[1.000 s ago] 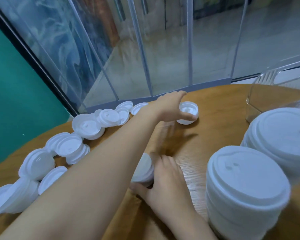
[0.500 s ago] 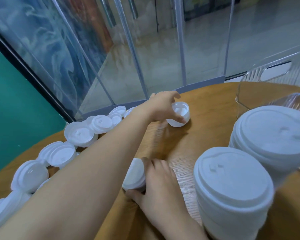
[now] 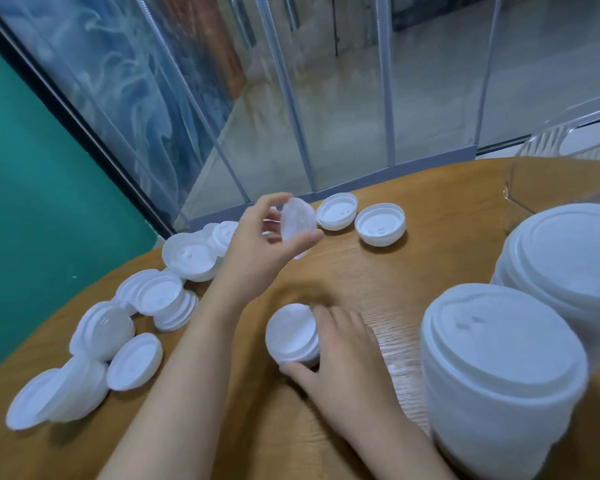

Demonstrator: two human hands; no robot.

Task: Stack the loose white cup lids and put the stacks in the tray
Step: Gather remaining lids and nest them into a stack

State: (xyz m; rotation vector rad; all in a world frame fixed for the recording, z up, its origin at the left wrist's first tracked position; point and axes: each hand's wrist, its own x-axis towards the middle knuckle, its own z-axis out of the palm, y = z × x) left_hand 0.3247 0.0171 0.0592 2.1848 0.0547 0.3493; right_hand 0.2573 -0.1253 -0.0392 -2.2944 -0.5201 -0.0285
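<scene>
Spanning the near half of the view, the round wooden table (image 3: 378, 282) carries everything; behind its far edge runs a glazed wall (image 3: 326, 98) with a green panel (image 3: 32, 202) at left. At the right edge stands a clear tray (image 3: 520, 188), and near right of it two tall finished stacks (image 3: 503, 368) of lids, which may sit on the table or in the tray; the blur there does not let me tell. Loose lids (image 3: 132, 362) lie strewn along the left rim, and two more (image 3: 380, 224) rest rim-up at the far edge.

The left hand (image 3: 267, 244) pinches one lid (image 3: 298, 224) between thumb and fingers, lifted clear of the table and turned on edge. Directly nearer, the right hand (image 3: 340, 355) grips a short stack (image 3: 291, 333), fingers curled round it, the stack tipped so its open face looks left and up. So the coming move likely turns on this: the held lid lies far of the short stack, and must swing to match that tilted axis before seating. The left hand alone carries it; the right only steadies.
</scene>
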